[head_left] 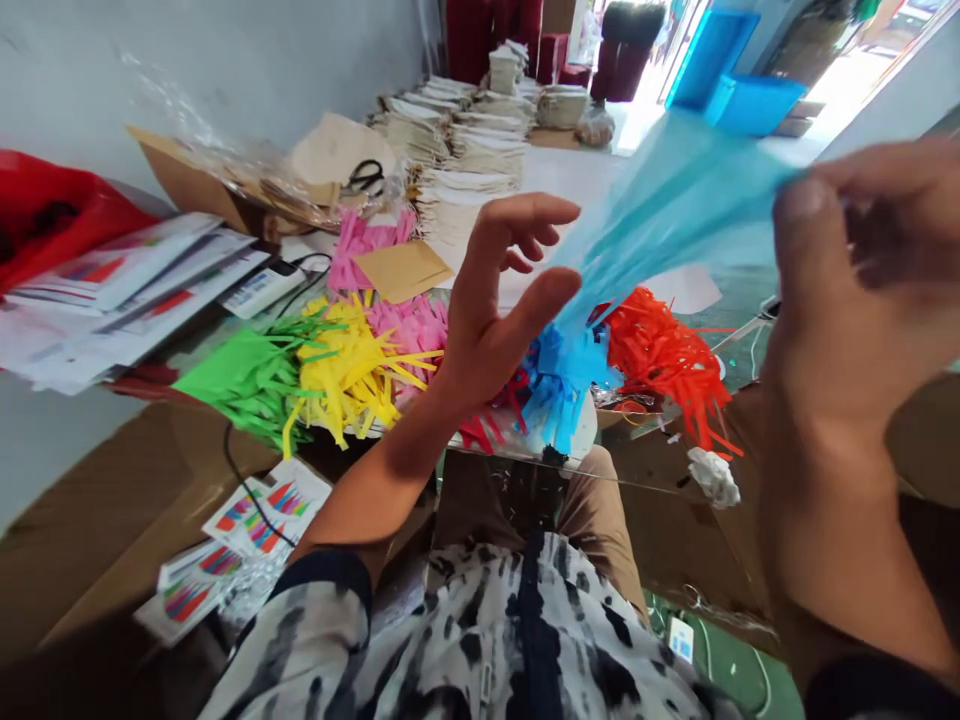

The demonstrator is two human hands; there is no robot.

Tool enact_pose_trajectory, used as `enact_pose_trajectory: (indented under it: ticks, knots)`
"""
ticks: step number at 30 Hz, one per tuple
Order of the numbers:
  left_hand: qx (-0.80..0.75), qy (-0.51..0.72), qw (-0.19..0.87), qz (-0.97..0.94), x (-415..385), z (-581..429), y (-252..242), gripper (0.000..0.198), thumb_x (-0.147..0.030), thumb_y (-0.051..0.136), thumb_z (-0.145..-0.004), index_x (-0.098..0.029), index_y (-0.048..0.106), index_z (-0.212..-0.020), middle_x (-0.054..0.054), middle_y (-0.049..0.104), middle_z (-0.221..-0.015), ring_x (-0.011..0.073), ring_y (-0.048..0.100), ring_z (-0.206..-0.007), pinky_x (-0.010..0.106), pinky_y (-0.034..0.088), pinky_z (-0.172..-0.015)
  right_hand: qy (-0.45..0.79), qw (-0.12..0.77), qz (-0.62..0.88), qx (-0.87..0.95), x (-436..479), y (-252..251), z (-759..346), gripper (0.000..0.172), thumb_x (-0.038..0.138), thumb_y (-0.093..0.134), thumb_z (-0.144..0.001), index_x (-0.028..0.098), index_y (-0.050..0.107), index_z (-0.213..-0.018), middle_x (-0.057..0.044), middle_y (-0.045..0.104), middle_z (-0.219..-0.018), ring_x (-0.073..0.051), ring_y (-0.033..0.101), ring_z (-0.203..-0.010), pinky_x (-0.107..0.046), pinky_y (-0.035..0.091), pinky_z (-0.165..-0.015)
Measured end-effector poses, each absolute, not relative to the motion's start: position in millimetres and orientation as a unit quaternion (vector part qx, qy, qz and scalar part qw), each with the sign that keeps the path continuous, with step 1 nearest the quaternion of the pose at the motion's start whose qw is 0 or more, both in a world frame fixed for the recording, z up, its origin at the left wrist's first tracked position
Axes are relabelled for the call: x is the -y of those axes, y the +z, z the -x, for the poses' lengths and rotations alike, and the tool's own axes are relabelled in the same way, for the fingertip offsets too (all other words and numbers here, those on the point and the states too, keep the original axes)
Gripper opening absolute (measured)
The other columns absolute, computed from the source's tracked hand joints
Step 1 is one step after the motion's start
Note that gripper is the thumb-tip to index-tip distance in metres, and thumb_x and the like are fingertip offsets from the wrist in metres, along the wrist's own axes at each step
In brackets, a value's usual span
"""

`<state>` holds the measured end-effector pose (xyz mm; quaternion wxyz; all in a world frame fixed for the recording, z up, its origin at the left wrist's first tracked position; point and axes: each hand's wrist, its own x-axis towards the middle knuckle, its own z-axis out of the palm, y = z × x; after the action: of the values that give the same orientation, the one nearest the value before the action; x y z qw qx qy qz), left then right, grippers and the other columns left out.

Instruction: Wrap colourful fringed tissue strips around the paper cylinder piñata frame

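My right hand (855, 320) is raised close to the camera, fingers pinched on one end of a light blue fringed paper strip (660, 215) that is smeared by motion. The strip runs down to a bunch of blue fringe (559, 380) on the glass table. My left hand (499, 290) hovers open with fingers spread, thumb near the blue strip, above the piles. Fringed paper piles lie in a row: green (240, 380), yellow (349, 365), pink (412, 325), orange-red (664, 355).
Stacks of tan paper bags (465, 135) stand at the back. Scissors (365, 177) lie on brown card. Printed sheets (120, 280) and a red bag (45, 210) are at left. Colour-printed cards (247, 515) lie on a cardboard box near my lap.
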<state>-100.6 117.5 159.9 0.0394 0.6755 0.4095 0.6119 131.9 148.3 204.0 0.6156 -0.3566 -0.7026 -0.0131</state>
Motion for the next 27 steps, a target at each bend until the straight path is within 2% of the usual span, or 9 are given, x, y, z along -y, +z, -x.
enact_pose_trajectory:
  ticks: [2, 4, 8, 13, 17, 21, 23, 25, 27]
  knots:
    - [-0.406, 0.594, 0.064, -0.692, -98, 92, 163, 0.060, -0.079, 0.036, -0.102, -0.033, 0.062, -0.130, 0.006, 0.066, -0.127, 0.0233, 0.067, -0.114, 0.038, 0.058, -0.094, -0.037, 0.641, 0.360, 0.677, -121, 187, -137, 0.008, 0.037, 0.078, -0.094, 0.032, 0.082, -0.099, -0.002, 0.075, -0.095, -0.026, 0.069, -0.100, -0.049, 0.053, -0.097]
    - [-0.376, 0.590, 0.102, -0.707, -83, 83, 157, 0.058, -0.076, 0.038, -0.103, -0.030, 0.064, -0.127, 0.007, 0.067, -0.120, 0.0221, 0.067, -0.110, 0.039, 0.058, -0.094, -0.013, 0.641, 0.382, 0.665, -99, 166, -141, 0.005, 0.032, 0.079, -0.092, 0.034, 0.082, -0.096, -0.001, 0.075, -0.092, -0.026, 0.070, -0.096, -0.051, 0.055, -0.092]
    - [-0.352, 0.572, 0.175, -0.720, -67, 67, 132, 0.045, -0.065, 0.052, -0.104, -0.026, 0.065, -0.122, 0.007, 0.067, -0.111, 0.0196, 0.065, -0.102, 0.038, 0.058, -0.092, 0.055, 0.629, 0.424, 0.649, -65, 131, -150, 0.017, 0.025, 0.081, -0.089, 0.039, 0.084, -0.098, 0.000, 0.076, -0.092, -0.025, 0.071, -0.092, -0.047, 0.055, -0.083]
    - [-0.385, 0.529, 0.184, -0.733, -49, 48, 113, 0.028, -0.050, 0.075, -0.096, -0.024, 0.067, -0.105, 0.005, 0.071, -0.107, 0.0195, 0.066, -0.103, 0.038, 0.058, -0.092, 0.093, 0.602, 0.474, 0.636, -33, 108, -163, 0.031, 0.022, 0.079, -0.088, 0.049, 0.083, -0.103, 0.000, 0.075, -0.095, -0.028, 0.070, -0.092, -0.047, 0.053, -0.075]
    - [-0.402, 0.515, 0.306, -0.692, -39, 38, 113, 0.024, -0.045, 0.073, -0.098, -0.023, 0.066, -0.093, 0.003, 0.071, -0.094, 0.0167, 0.066, -0.089, 0.033, 0.058, -0.082, 0.097, 0.562, 0.484, 0.664, -13, 99, -182, 0.034, 0.022, 0.078, -0.088, 0.051, 0.081, -0.106, 0.001, 0.075, -0.099, -0.030, 0.071, -0.094, -0.052, 0.056, -0.081]
    - [-0.380, 0.434, 0.465, -0.671, -39, 38, 120, 0.018, -0.036, 0.066, -0.102, -0.021, 0.063, -0.092, 0.000, 0.066, -0.082, 0.0122, 0.060, -0.072, 0.026, 0.052, -0.067, 0.189, 0.442, 0.476, 0.737, -2, 99, -208, 0.015, 0.029, 0.074, -0.092, 0.042, 0.078, -0.099, 0.000, 0.077, -0.105, -0.030, 0.073, -0.099, -0.053, 0.057, -0.086]
    - [-0.339, 0.342, 0.500, -0.720, -40, 37, 122, 0.016, -0.032, 0.065, -0.101, -0.020, 0.063, -0.091, -0.001, 0.064, -0.080, 0.0113, 0.058, -0.070, 0.025, 0.049, -0.066, 0.220, 0.437, 0.486, 0.725, -2, 99, -215, 0.011, 0.035, 0.070, -0.096, 0.039, 0.076, -0.105, -0.001, 0.076, -0.113, -0.030, 0.072, -0.110, -0.053, 0.056, -0.097]
    - [-0.278, 0.240, 0.508, -0.779, -42, 34, 122, 0.014, -0.029, 0.062, -0.102, -0.019, 0.063, -0.093, -0.001, 0.063, -0.078, 0.0104, 0.055, -0.068, 0.024, 0.047, -0.066, 0.295, 0.441, 0.467, 0.707, -6, 95, -215, 0.026, 0.044, 0.065, -0.100, 0.037, 0.071, -0.124, -0.004, 0.072, -0.131, -0.030, 0.066, -0.126, -0.053, 0.050, -0.110]
    - [-0.230, 0.183, 0.500, -0.815, -45, 31, 120, 0.013, -0.029, 0.060, -0.103, -0.018, 0.062, -0.096, -0.002, 0.063, -0.077, 0.0094, 0.052, -0.066, 0.023, 0.044, -0.064, 0.413, 0.399, 0.416, 0.705, -11, 88, -210, 0.045, 0.053, 0.060, -0.102, 0.035, 0.061, -0.143, -0.007, 0.067, -0.141, -0.030, 0.062, -0.133, -0.051, 0.048, -0.114]
